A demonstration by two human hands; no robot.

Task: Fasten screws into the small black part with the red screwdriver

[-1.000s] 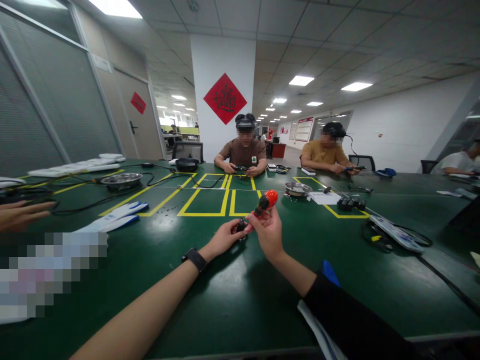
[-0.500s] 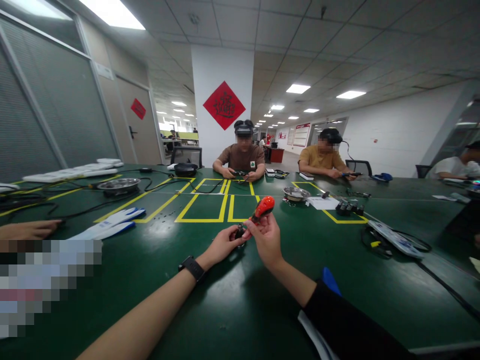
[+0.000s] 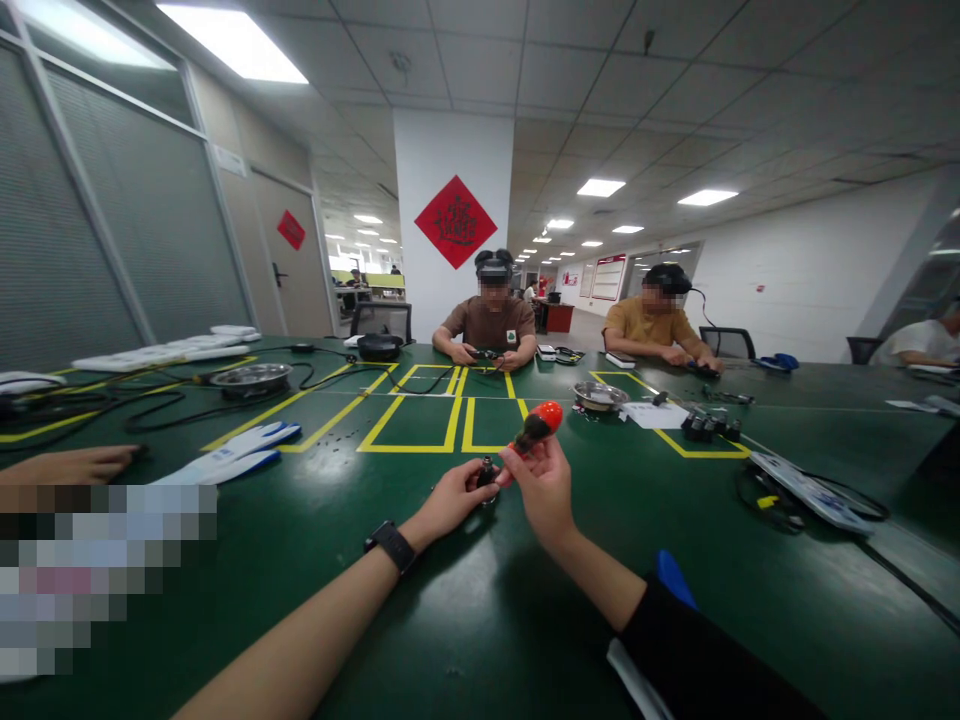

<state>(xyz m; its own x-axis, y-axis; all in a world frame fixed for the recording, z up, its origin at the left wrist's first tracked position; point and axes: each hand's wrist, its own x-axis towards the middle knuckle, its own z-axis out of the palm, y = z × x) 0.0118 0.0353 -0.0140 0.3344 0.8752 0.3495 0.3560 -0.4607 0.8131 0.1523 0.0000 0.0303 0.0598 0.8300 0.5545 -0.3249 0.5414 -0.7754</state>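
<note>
My left hand point(image 3: 455, 500), with a black watch on the wrist, is closed round a small dark metal part point(image 3: 487, 472) just above the green table point(image 3: 450, 610). Close beside it on the right, my right hand point(image 3: 541, 490) grips a screwdriver with a red and black handle point(image 3: 541, 424). The handle points up and to the right. Its lower end is hidden by my fingers near the small part, so I cannot tell whether the two touch.
White-blue gloves point(image 3: 244, 452) and another person's hand point(image 3: 71, 465) are at left. Metal bowls point(image 3: 600, 397) stand farther back. Dark metal parts point(image 3: 711, 428) and a white power strip point(image 3: 821, 490) lie right. People sit across the table.
The screwdriver handle has turned, showing more black on its side. The whole view has shifted slightly; both hands keep their holds.
</note>
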